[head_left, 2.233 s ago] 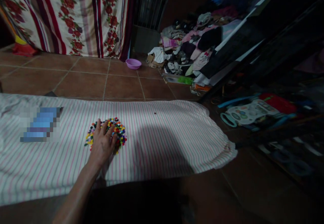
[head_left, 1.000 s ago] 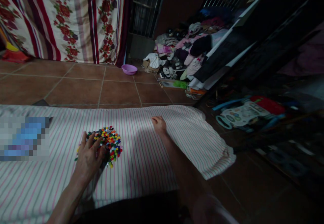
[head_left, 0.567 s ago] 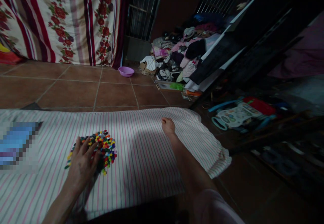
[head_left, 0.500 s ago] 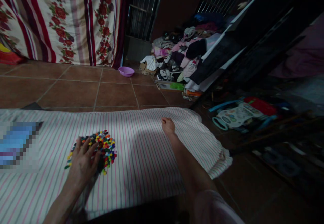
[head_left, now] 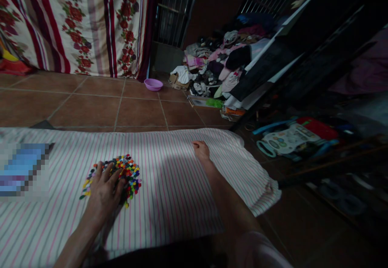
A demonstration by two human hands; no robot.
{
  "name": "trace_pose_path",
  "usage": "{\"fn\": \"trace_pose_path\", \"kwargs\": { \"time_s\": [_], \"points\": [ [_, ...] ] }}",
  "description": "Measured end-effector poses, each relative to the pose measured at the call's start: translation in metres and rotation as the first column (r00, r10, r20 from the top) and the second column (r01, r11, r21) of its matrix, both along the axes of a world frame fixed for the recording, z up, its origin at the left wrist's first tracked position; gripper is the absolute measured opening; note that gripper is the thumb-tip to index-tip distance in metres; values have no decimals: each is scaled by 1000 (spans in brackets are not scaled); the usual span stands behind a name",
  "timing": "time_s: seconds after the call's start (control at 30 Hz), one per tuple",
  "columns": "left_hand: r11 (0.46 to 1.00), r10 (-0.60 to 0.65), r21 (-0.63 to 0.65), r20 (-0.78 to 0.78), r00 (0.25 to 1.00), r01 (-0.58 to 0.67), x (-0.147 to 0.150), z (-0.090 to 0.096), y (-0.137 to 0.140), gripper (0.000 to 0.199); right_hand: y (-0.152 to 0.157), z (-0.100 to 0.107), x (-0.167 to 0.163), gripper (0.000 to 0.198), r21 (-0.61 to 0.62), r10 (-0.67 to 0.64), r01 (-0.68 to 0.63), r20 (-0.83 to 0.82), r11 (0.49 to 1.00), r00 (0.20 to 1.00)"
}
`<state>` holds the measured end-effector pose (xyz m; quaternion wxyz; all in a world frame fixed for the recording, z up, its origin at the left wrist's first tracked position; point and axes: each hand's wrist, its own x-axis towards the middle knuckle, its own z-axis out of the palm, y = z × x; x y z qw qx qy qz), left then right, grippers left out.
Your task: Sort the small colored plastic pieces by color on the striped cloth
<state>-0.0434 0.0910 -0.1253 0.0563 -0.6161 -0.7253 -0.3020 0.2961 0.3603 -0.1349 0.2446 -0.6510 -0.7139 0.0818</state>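
Small, brightly coloured pieces point(head_left: 131, 173), like beads or pebbles, lie in a loose heap on the striped cloth point(head_left: 169, 203). My left hand point(head_left: 106, 187) rests palm down over the heap's left part, its fingers spread and covering some pieces. Well to the right of the heap, my right hand point(head_left: 201, 150) is at the cloth with its fingers curled together. Whatever those fingers hold, if anything, is hidden or too small to name.
At the left is a blurred-out bluish rectangle point(head_left: 24, 169). Beyond the cloth are a tiled floor point(head_left: 87, 112), a purple basin point(head_left: 153, 84), a floral curtain point(head_left: 75, 25) and heaped clothes point(head_left: 218, 58). A colourful plastic toy point(head_left: 291, 138) stands at the right.
The view has shifted slightly, so the surroundings sit a little farther right. My left hand has slid slightly rightward over the heap. My right hand looks almost unchanged, fingers still closed.
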Motion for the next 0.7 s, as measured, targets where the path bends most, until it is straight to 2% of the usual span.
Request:
{"fn": "trace_pose_path", "kwargs": {
  "time_s": [0.23, 0.33, 0.4, 0.47, 0.57, 0.63, 0.7],
  "points": [
    [1000, -3, 4, -7, 1000, 3, -3, -4, 2, 48, 1, -3, -1, 34, -30, -4, 4, -11, 1000, 1000],
    [999, 39, 16, 19, 999, -39, -5, -4, 2, 47, 3, -3, 1, 34, -50, -4, 2, -31, 999, 1000],
    [998, 61, -3, 37, 997, -61, -7, -1, 1, 45, 5, -3, 3, 35, -58, 5, -8, -61, 998, 998],
    [998, 32, -50, 26, 999, -31, -11, 2, 0, 42, 7, -3, 5, 36, -46, 24, -29, -96, 999, 995],
    [991, 31, -132, -28, 999, -34, -18, 5, -3, 41, 6, 1, 4, 37, 33, 13, -10, -112, 999, 994],
    [976, 115, -181, -47, 992, -122, -22, 7, -6, 41, -1, 5, -5, 37, 125, 22, -8, -113, 992, 993],
    [947, 218, -233, -45, 975, -223, -24, 9, -10, 44, -16, 8, -24, 36, 188, 109, -83, -133, 979, 985]
  ]
}}
